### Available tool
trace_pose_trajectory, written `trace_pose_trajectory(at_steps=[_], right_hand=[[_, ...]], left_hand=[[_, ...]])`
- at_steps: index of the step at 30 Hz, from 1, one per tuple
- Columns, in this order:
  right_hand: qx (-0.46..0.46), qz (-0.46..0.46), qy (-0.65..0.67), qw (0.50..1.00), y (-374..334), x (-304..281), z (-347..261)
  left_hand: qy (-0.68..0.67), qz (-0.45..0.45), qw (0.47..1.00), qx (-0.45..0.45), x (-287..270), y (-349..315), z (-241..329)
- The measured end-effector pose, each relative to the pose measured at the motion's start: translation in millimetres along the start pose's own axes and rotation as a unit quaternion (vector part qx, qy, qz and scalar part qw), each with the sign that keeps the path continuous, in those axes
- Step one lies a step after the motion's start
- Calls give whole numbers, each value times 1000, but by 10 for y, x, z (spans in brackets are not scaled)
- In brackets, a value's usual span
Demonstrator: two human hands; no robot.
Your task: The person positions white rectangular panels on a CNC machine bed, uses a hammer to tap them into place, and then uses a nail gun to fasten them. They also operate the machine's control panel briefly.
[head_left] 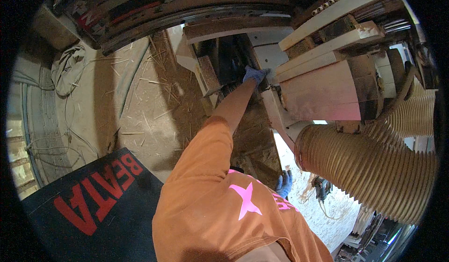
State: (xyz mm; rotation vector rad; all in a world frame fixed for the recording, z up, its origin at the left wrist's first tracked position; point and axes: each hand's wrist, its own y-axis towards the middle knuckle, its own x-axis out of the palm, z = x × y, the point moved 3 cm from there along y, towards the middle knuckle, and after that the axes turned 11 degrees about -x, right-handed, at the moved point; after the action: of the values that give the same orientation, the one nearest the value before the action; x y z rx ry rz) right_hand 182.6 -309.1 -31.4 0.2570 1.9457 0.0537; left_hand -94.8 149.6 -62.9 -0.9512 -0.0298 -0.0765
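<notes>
The left hand (255, 75), in a blue glove, is stretched far forward to the upper middle of the frame. It lies on the near edge of a pale machine housing (322, 91), beside a dark slot where a narrow wooden strip (209, 75) stands on edge. Whether its fingers are closed on anything cannot be told; the palm seems to press flat. The right hand (284, 183), also gloved in blue, hangs low at centre right, fingers loosely curled, next to a dust-covered board (252, 140) running from the slot toward the body; contact with it is unclear. The two hands are well apart.

The board looks stiff, rough and fairly heavy. It is coated in sawdust and so likely slippery; its long edges offer the surest hold.

Right of the hands a wide ribbed extraction hose (374, 163) curves down from the housing. At left, the floor (140, 112) is strewn with shavings and splinters, with cables (65, 70) bunched in the upper left. A dark panel with red lettering (93, 201) fills the lower left.
</notes>
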Motion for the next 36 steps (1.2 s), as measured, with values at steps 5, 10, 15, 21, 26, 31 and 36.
trace_pose_trajectory(at_steps=[5, 10, 15, 21, 26, 31, 36], right_hand=[[-3, -3, -18, 1000, -10, -4, -8], [23, 30, 19, 999, -39, -28, -147], [-18, 20, -32, 999, 5, -25, -131], [1, 31, -29, 999, -52, 4, -121], [5, 38, -24, 999, -64, 31, -63], [9, 50, -24, 998, -39, -5, -127], [2, 56, -30, 998, -51, -6, -161]], left_hand=[[25, 19, 1000, -5, -19, -208, 54], [45, 17, 999, 5, -15, -289, 75], [42, 9, 999, 34, -29, 44, 33], [5, 5, 1000, -13, 82, 102, 4], [-4, 17, 1000, 11, 2, -157, 19], [-9, 16, 998, 53, 31, 32, -28], [4, -25, 1000, 18, 147, 412, -37]])
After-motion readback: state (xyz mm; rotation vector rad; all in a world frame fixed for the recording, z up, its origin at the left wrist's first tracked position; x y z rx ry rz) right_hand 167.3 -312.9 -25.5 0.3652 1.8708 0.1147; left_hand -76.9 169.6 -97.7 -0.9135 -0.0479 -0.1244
